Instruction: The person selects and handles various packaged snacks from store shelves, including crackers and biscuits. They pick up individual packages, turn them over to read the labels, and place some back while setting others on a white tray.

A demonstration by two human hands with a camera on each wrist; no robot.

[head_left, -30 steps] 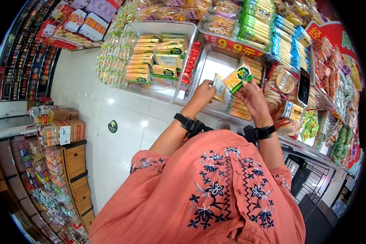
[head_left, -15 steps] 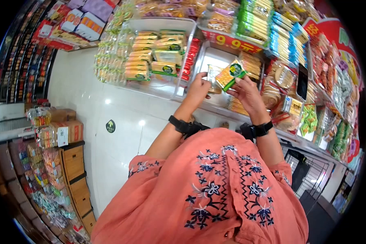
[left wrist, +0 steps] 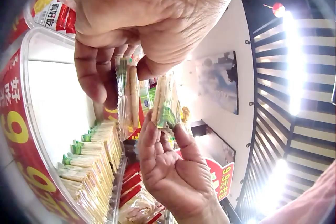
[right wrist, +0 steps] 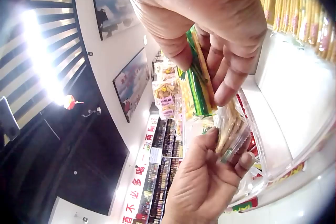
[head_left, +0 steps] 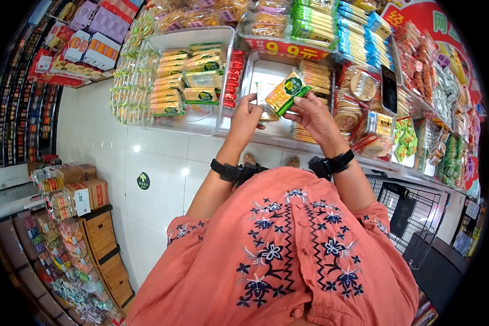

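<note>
My right hand [head_left: 315, 119] pinches a small cracker packet [head_left: 284, 95] with a green band and dark green label, thumb on one side and fingers on the other. To its left, my left hand [head_left: 245, 120] pinches a second, clear-wrapped cracker packet [left wrist: 127, 95] by its edge. In the head view the first packet partly covers the second. Both are held close together above a clear plastic bin [head_left: 248, 76]. Seen from the right wrist, the green-banded packet [right wrist: 199, 90] stands just above the left hand's packet [right wrist: 231, 132].
A neighbouring bin [head_left: 223, 49] holds several similar cracker packets. Thin cracker packs [head_left: 316, 76] fill the right part of the nearer bin. Round biscuit packs [head_left: 346, 117] and a black phone-like slab [head_left: 389, 89] lie farther right. A wire cart [head_left: 418, 212] stands at the lower right.
The view has shifted, so the bins appear farther left. The right hand's packet has moved closer to the left hand's packet and now overlaps it. Both hands keep their grips.
</note>
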